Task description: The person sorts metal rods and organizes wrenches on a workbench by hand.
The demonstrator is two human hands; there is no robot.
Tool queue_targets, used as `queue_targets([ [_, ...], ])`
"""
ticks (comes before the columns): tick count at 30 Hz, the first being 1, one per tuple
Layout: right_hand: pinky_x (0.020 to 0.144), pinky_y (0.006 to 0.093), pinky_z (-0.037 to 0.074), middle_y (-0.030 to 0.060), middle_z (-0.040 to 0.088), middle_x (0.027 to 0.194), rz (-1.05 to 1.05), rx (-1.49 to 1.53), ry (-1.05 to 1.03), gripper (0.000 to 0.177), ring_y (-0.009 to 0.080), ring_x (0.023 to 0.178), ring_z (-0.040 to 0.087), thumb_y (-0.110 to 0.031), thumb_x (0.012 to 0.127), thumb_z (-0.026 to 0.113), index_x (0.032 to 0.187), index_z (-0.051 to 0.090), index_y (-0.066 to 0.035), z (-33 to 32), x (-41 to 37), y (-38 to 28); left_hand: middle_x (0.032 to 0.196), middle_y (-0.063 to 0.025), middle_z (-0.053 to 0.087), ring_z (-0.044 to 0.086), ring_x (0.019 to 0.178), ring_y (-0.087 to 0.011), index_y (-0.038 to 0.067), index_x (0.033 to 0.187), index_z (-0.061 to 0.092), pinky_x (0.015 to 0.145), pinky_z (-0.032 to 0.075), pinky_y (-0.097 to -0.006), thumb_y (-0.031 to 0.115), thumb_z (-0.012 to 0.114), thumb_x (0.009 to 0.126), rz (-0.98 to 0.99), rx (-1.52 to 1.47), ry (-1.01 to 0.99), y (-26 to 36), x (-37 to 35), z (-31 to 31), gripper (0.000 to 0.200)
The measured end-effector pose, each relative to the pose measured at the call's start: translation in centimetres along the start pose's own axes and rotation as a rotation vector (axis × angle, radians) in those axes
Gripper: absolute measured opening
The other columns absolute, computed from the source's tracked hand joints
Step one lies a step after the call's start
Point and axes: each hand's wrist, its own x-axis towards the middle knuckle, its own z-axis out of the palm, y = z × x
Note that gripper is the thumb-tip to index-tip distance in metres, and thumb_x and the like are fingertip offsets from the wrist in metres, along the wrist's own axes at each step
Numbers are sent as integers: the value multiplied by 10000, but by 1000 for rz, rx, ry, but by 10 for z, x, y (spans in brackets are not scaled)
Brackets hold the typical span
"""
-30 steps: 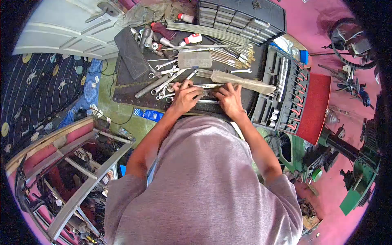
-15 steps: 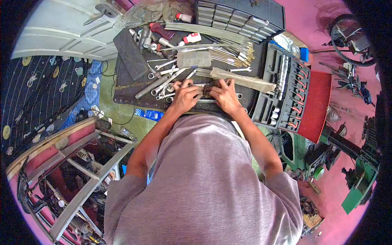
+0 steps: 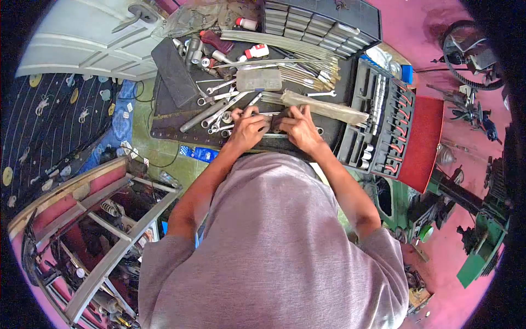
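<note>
Silvery wrenches [image 3: 224, 109] beside left hand [image 3: 249, 130], upper centre; right hand [image 3: 300, 130] adjacent; fingers of both curled, grasp indeterminable.

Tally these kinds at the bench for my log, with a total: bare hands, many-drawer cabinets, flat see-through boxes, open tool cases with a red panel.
Bare hands: 2 (left hand, right hand)
Drawer cabinet: 1
Flat see-through box: 1
Open tool case: 1
Total: 5
</note>
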Motion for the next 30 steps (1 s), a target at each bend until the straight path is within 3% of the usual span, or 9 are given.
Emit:
queue_targets([
  [2,974,495,393,-57,676,945,-41,-27,60,240,207,1097,522,-111,735,685,956,756,-170,11,1,-4,1027,90,746,561,1132,-180,173,848,791,964,285,-510,207,787,764,23,42,-9,1,-1,-1,91],
  [4,977,495,392,-48,675,918,-15,-8,86,250,208,1101,525,-103,728,685,959,754,-166,9,2,-3,1028,89,746,562,1132,-183,171,844,787,961,286,-511,206,788,764,12,42,-5,3,-2,0,88],
  [6,982,489,363,-55,673,989,8,76,49,414,219,1094,517,-54,616,744,1014,743,-166,4,1,1,1029,88,745,562,1132,-186,170,840,784,959,288,-511,206,788,764,4,43,0,4,-1,-1,85],
  [7,982,489,363,-55,673,989,8,76,49,414,219,1094,517,-54,616,744,1014,743,-166,3,-1,3,1027,82,746,569,1132,-193,165,844,779,962,282,-512,197,793,755,7,40,2,5,-1,-2,96],
  [14,995,465,362,-79,664,997,-36,-13,4,378,200,1099,513,-81,660,742,1024,750,-183,7,2,7,1002,80,734,566,1133,-189,171,829,774,960,291,-520,198,780,780,-29,1,-17,8,1,-4,57],
  [16,984,479,381,-64,695,950,-63,13,62,225,208,1101,531,-124,745,673,947,766,-166,0,2,7,1005,80,733,567,1131,-190,168,831,774,957,291,-520,198,777,784,-20,4,-23,8,1,-5,56],
  [23,973,502,370,-69,689,978,-92,-33,92,235,206,1104,534,-149,760,678,970,773,-193,11,-2,7,1005,81,731,564,1138,-194,159,851,775,963,284,-518,215,776,795,-31,-24,-23,4,-1,1,79],
  [27,924,530,378,-50,676,981,106,-71,232,236,223,1082,539,-177,763,706,990,771,-197,7,-19,-2,996,84,731,569,1123,-191,166,853,776,956,282,-508,226,782,794,-31,-16,-33,9,3,-5,84],
  [30,868,551,372,-11,651,957,157,-179,260,212,250,1041,542,-187,763,735,975,743,-178,16,-26,-7,974,42,738,590,1068,-223,130,851,763,918,338,-420,139,817,724,-5,-53,25,14,7,-6,138],
])
